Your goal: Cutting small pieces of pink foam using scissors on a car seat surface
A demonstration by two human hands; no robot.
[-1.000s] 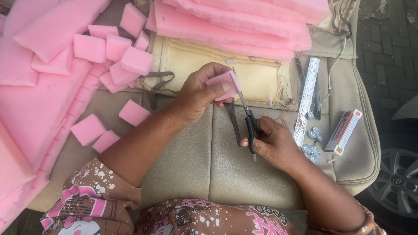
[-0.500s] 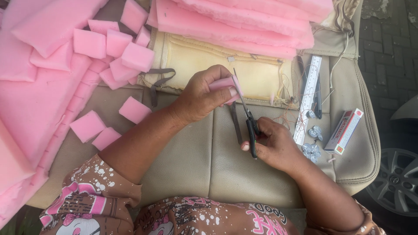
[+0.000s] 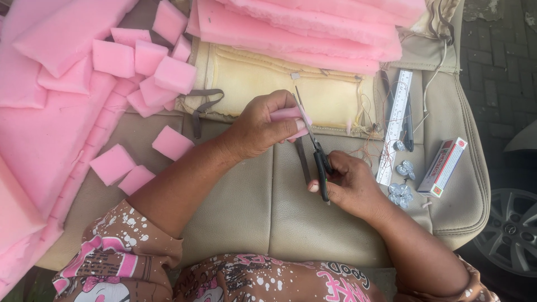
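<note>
My left hand (image 3: 260, 126) grips a small pink foam piece (image 3: 285, 115) above a beige seat cover (image 3: 246, 196). My right hand (image 3: 347, 184) holds black-handled scissors (image 3: 316, 151) by the handles. The blades point up and away and are closed into the foam piece at my left fingertips. Most of the foam piece is hidden inside my left fingers.
Pink foam squares (image 3: 142, 61) and large pink foam sheets (image 3: 39, 145) lie at the left and along the top. A ruler (image 3: 394, 126), a small red-and-white box (image 3: 443, 166), shiny small metal parts (image 3: 400, 190) and loose threads lie at the right. A car wheel (image 3: 512, 235) shows beyond the cover.
The scissors have cut further into the foam piece, and my left hand has turned it slightly. Both hands stay in about the same place.
</note>
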